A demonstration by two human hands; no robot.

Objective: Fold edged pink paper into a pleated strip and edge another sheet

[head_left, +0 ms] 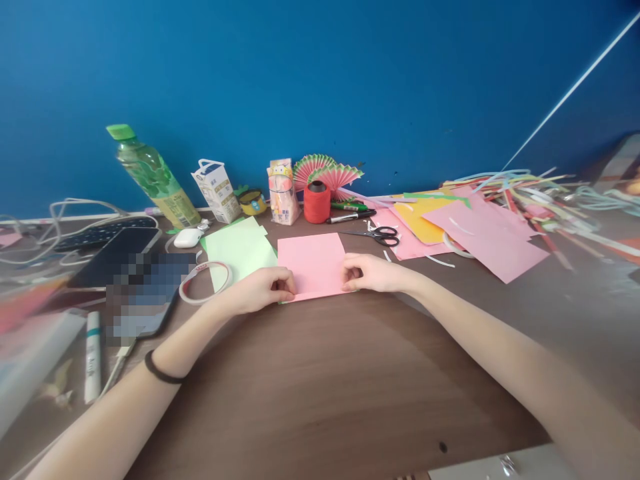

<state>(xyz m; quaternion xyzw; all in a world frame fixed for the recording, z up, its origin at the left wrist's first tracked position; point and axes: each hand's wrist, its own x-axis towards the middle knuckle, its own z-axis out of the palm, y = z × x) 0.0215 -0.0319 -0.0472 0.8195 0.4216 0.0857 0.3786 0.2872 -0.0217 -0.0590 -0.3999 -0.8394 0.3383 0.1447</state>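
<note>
A pink sheet of paper (313, 263) lies on the brown table in front of me, with a narrow strip along its near edge that looks folded. At the near left corner, my left hand (267, 288) pinches the paper between thumb and fingers. My right hand (367, 272) grips the near right corner in the same way. Just left of the sheet are light green papers (237, 247), partly behind my left hand. Black scissors (383, 235) rest beyond my right hand, their blades pointing left.
Along the blue wall stand a green-capped bottle (155, 177), a milk carton (217, 190), a tissue pack (283, 193) and a red thread spool (317, 203). A roll of tape (205, 283), a phone (150, 293) and a marker (93, 357) lie left. Pink and yellow papers (493, 240) spread right.
</note>
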